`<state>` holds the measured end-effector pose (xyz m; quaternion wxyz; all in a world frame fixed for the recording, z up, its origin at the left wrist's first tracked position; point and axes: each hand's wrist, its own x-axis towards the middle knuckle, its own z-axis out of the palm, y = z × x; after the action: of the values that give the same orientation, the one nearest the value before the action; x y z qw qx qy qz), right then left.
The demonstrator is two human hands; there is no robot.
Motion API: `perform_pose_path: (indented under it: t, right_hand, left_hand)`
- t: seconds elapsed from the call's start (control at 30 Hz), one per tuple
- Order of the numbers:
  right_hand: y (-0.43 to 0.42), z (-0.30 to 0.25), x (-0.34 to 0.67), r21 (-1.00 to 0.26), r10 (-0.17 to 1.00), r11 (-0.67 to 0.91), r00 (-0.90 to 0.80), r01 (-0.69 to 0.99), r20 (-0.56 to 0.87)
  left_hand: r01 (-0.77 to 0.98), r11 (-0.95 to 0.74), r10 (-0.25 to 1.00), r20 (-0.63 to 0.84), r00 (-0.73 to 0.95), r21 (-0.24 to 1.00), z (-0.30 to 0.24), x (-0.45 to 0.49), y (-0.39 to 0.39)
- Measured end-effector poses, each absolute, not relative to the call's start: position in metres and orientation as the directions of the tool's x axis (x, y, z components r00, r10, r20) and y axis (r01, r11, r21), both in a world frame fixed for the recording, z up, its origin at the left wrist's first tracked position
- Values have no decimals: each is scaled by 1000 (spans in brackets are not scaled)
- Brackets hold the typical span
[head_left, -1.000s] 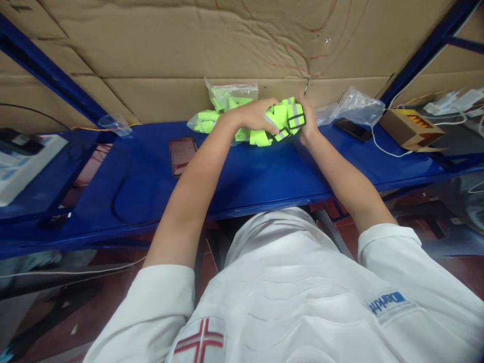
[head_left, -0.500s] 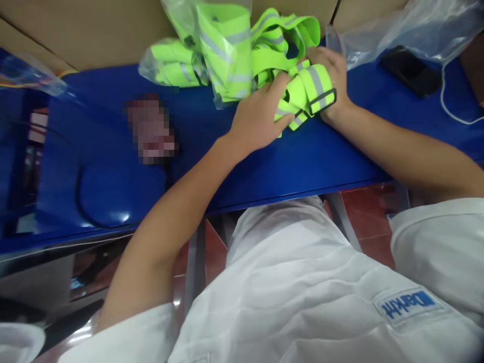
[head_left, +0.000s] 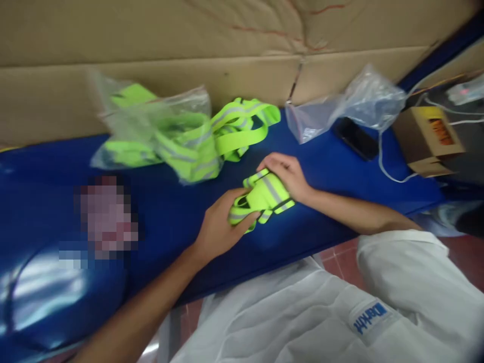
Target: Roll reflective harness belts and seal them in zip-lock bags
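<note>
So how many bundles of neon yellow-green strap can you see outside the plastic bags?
2. One bundle is held between the left hand and right hand; a looser bundle lies behind it on the blue table, beside bagged straps. Others may be hidden.

- Place: apparently a workshop or packing area
- Blue worktable (head_left: 162, 201), cardboard sheeting (head_left: 151, 35) behind
- Clear plastic bag (head_left: 372, 101), small carton (head_left: 412, 133)
- Red tiled floor (head_left: 346, 259)
</note>
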<state>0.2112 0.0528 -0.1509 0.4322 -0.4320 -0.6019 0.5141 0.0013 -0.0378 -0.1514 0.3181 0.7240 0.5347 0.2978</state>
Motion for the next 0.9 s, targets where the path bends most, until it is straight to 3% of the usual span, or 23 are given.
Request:
perform_pose_path:
  t: [0.2, 0.57, 0.9]
  right_hand:
    - [49, -152, 216, -999, 951, 36, -306, -10, 37]
    - [48, -150, 214, -996, 932, 27, -357, -81, 54]
    - [48, -152, 218, -996, 918, 43, -396, 75, 9]
  left_hand:
    - [636, -124, 977, -17, 210, 761, -152, -2, -36]
    - [656, -164, 976, 27, 214, 736, -154, -3, -37]
    - [620, -213, 964, 61, 257, 755, -151, 0, -37]
